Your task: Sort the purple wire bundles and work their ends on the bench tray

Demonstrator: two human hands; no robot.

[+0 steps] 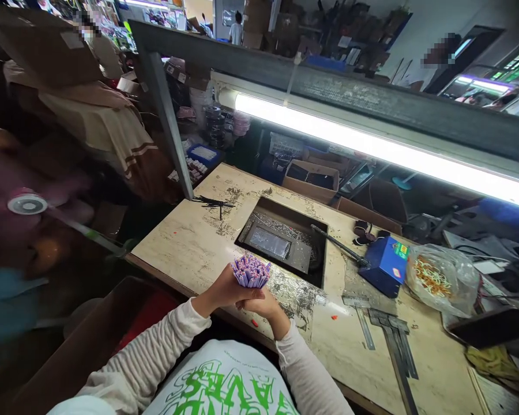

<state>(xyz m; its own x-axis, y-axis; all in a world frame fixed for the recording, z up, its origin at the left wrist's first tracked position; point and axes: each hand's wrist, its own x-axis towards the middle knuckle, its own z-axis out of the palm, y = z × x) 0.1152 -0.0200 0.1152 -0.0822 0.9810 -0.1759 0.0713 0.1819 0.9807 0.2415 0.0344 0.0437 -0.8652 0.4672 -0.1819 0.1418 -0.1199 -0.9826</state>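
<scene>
A thick bundle of thin purple wires (pixel 251 271) stands upright before my chest, its orange-pink cut ends facing up. My left hand (pixel 227 286) wraps around the bundle from the left, thumb across the front. Just below, my right hand (pixel 263 304) is closed against the lower part of the same bundle; its fingertips are mostly hidden. Both hands are over the near edge of the wooden workbench (pixel 177 242). Beyond them, a recessed dark tray (pixel 248 230) in the bench holds a flat rectangular block and scattered bits.
A blue box (pixel 383 266) with a black rod reaching over the tray stands right, beside a clear plastic bag (pixel 441 279) of small pieces. Flat metal tools (pixel 393 340) lie nearer. A lit tube lamp (pixel 372 144) crosses above. A fan (pixel 28 203) spins at left.
</scene>
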